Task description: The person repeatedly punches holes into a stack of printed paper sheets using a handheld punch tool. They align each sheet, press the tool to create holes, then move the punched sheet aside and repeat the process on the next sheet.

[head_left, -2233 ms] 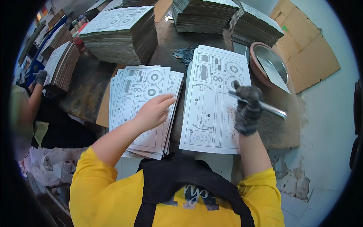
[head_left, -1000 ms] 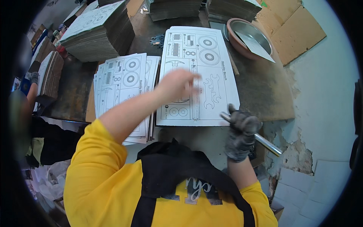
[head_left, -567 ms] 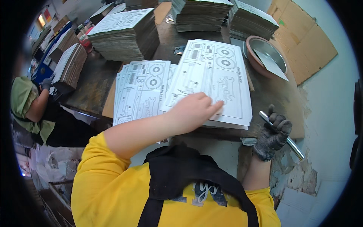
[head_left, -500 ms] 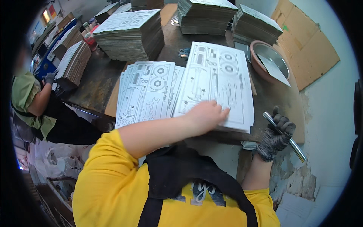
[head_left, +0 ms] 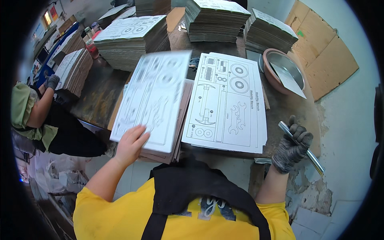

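A printed sheet (head_left: 150, 94) with line drawings of tools and wheels, blurred by motion, lies slanted over the left pile. My bare left hand (head_left: 134, 144) grips its lower edge, fingers on top; the thumb is hard to see. Brown board edges (head_left: 185, 108) show under its right side. Beside it on the right is a stack of similar printed sheets (head_left: 224, 108), its drawings in full view. My right hand (head_left: 294, 148), in a grey glove, is closed around a shiny metal tube (head_left: 312, 158), held slantwise off the table's right edge.
Tall stacks of printed boards (head_left: 132, 40) stand along the back of the dark table (head_left: 100, 92). A pinkish basin (head_left: 276, 72) with a sheet in it sits at the right, near cardboard (head_left: 328, 52) on the wall. At the left a co-worker's gloved hand (head_left: 52, 82) touches another stack (head_left: 74, 70).
My left hand has moved left from the right stack, carrying a printed sheet over the left pile. My right hand still holds the tube in nearly the same place.
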Motion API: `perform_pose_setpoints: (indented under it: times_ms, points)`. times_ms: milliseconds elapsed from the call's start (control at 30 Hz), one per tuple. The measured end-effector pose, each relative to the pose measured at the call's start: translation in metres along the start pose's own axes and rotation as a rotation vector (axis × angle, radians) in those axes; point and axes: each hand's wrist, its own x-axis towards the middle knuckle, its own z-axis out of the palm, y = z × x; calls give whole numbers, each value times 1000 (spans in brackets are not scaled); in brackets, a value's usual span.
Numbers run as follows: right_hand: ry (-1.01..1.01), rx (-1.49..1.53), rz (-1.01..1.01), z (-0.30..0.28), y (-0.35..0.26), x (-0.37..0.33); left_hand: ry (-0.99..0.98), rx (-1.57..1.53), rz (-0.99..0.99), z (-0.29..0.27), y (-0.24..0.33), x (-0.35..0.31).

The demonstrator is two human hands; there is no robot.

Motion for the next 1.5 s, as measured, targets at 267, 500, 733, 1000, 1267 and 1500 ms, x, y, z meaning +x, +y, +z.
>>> perform_pose_setpoints:
  times_ms: [267,500,733,1000,1267,1500]
  points:
    - [-107,71,165,33,70,14,-280,-339,139,28,-30,85]
    - [-247,-41,266,63,156,38,-165,-357,328,103,21,229]
    - [-127,-110,438,34,190,35,-82,-417,55,137,16,303]
    - [-253,-80,453,23,208,41,-65,-289,34,163,20,307]
    - [-358,-508,604,33,159,13,-8,-230,6,169,20,307]
    - [-762,-452,194,14,59,-75,-42,-217,42,160,27,308]
